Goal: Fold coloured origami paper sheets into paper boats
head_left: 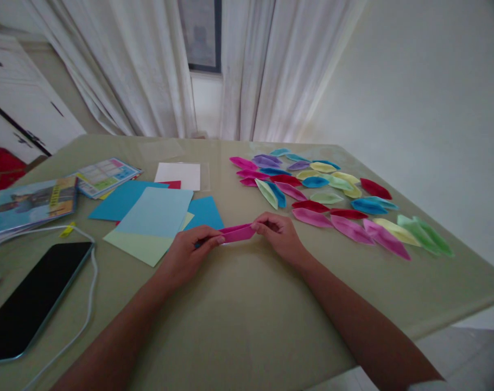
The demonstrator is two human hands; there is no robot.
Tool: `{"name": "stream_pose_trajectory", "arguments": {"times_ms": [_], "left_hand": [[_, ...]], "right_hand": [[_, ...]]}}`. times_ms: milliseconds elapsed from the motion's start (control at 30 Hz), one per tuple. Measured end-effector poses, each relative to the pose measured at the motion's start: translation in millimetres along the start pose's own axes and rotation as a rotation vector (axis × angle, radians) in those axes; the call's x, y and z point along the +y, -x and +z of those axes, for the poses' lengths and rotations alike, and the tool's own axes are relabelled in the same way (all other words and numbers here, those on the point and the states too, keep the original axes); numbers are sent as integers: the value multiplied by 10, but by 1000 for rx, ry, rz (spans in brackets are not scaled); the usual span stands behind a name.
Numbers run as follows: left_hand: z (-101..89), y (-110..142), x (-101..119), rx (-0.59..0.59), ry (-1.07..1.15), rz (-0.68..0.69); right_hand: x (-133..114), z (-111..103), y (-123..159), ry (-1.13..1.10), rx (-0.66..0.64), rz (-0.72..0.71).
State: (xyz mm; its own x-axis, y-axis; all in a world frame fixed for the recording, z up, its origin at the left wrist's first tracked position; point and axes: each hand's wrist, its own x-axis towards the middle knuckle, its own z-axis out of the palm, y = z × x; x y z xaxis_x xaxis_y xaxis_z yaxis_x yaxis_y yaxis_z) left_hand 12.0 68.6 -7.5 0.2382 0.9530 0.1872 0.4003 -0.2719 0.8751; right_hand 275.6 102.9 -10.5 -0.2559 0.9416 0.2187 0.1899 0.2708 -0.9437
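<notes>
A narrow folded strip of pink paper [238, 233] lies flat on the pale green table [239, 315] in front of me. My left hand [188, 253] pinches its left end with fingers pressed together. My right hand [280, 234] pinches its right end the same way. Both forearms reach in from the bottom of the view. Just left of my hands lies a loose stack of coloured paper sheets [157, 214] in light blue, darker blue and pale green.
Several folded paper boats [332, 198] in pink, red, blue, green, yellow and purple are spread over the right half. A dark tablet [35, 298] with a white cable [90, 282] lies at the near left, booklets [31, 203] and a white sheet [177, 175] behind it. Curtains hang beyond.
</notes>
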Motion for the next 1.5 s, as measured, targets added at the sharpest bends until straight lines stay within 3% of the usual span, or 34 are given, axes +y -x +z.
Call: {"name": "stream_pose_trajectory", "arguments": {"times_ms": [200,467,700,1167,1367,1500], "left_hand": [[-17,13,28,114,144,-90],[97,38,21,43,89,-88],[125,37,-32,119,23,-30],[176,37,-46,143,-49,32],[182,49,-35,73,-98,119],[137,69,-30,186,-223,72]], "right_hand": [[36,-11,-22,-2,29,24],[-13,0,5,-26,27,18],[-9,15,20,-11,48,5],[-27,-19,13,112,62,-5],[-5,-69,-18,194,179,-50],[0,-121,-34,203,299,-65]]}}
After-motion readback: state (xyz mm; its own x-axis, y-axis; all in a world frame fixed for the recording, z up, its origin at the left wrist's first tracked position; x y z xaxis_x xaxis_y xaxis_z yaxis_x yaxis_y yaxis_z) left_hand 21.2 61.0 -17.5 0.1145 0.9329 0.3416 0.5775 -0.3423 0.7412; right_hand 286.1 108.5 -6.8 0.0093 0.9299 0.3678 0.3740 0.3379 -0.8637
